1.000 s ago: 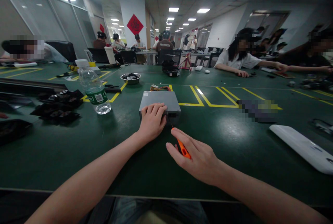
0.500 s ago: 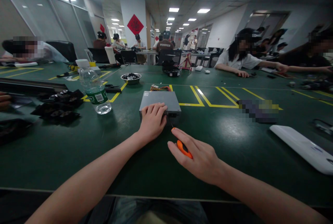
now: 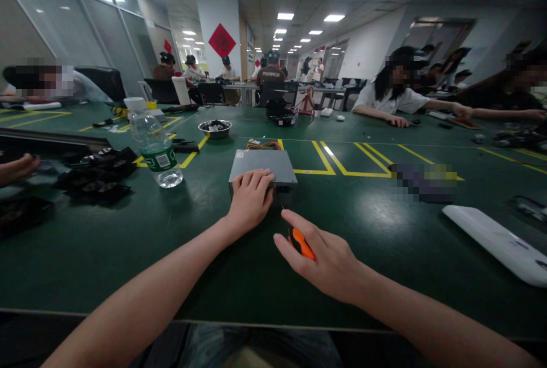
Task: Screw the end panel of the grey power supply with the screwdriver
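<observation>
A grey computer power supply lies on the green table in front of me, its bundle of coloured wires at the far side. My left hand grips its near left part, fingers over the top and the thumb down by the front face. In my right hand is a screwdriver with an orange and black handle. Its thin shaft points toward the front face of the power supply; my left hand and shadow hide where the tip ends.
Left of the power supply stands a water bottle, with black parts beyond it. A metal bowl of small parts sits farther back. At right lie a white device and a blurred dark item. Another person's hand is at far left.
The screwdriver handle has turned a little in my right hand, and the fingers have shifted slightly. My left hand and the power supply stay put. The other person's hand at left reaches farther in.
</observation>
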A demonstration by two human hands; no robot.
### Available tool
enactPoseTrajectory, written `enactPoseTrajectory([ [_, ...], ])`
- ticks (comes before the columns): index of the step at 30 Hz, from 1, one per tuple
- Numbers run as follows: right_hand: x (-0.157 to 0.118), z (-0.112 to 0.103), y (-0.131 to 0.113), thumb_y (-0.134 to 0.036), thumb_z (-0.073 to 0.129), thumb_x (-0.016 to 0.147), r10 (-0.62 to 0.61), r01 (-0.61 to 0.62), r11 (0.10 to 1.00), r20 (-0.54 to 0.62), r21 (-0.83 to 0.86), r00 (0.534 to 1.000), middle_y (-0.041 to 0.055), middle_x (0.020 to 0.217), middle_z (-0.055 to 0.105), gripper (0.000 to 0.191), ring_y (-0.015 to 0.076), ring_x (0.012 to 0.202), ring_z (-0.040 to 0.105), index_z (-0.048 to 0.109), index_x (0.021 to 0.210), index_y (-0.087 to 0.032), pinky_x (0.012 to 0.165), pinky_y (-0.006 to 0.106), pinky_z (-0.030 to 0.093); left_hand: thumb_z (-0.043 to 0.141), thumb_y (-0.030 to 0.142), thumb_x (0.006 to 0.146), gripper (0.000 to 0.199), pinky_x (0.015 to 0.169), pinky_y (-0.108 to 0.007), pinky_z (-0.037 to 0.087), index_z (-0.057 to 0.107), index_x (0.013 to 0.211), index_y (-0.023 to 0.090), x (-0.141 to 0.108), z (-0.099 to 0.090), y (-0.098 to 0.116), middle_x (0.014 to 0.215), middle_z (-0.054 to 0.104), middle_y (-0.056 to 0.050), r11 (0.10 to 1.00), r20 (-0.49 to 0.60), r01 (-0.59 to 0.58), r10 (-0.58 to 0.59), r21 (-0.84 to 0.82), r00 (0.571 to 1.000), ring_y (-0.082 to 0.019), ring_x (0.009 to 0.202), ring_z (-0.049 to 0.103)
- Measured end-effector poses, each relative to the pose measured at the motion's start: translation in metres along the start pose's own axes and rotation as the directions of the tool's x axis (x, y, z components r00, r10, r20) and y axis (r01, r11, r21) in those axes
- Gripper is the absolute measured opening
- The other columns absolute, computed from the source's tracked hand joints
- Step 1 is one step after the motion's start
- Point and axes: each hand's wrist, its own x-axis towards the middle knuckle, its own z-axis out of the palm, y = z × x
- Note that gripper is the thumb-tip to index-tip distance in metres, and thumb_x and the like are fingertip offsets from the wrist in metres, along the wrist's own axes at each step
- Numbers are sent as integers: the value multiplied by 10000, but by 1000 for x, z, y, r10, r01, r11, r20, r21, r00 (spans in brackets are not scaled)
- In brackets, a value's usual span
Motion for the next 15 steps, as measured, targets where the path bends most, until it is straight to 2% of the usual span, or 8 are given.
enactPoseTrajectory([
  [2,0,-1,1,-146,519,855,4,-4,1000,-25,-26,1000,166,1072,639,261,214,1041,612,518,1114,-181,697,222,538,456,228,867,281,910,-425,302,507,1143,219,0,0,0,1249,552,-56,1000,-5,3,-3,1,1000,-236,1155,446],
  [6,-2,-2,5,-117,507,858,42,-43,999,-54,-16,998,158,1039,661,246,194,995,633,539,1100,-146,706,222,533,459,222,864,282,909,-423,302,510,1142,227,0,0,1,1249,553,-55,1000,-3,1,-1,3,1000,-236,1148,452],
  [11,-5,1,2,-147,541,845,37,-37,999,-22,34,999,148,1107,637,268,228,1105,572,531,1110,-180,804,298,527,453,229,870,278,907,-421,299,507,1143,226,0,0,1,1248,554,-55,1000,-6,5,-5,4,1000,-235,1147,451],
  [15,-1,0,0,-155,545,841,-14,15,1000,-12,15,1000,164,1110,628,283,232,1094,580,528,1122,-189,756,246,536,456,230,868,281,914,-423,300,508,1145,226,0,0,1,1251,551,-53,1000,-8,5,-5,-3,1000,-233,1154,446],
])
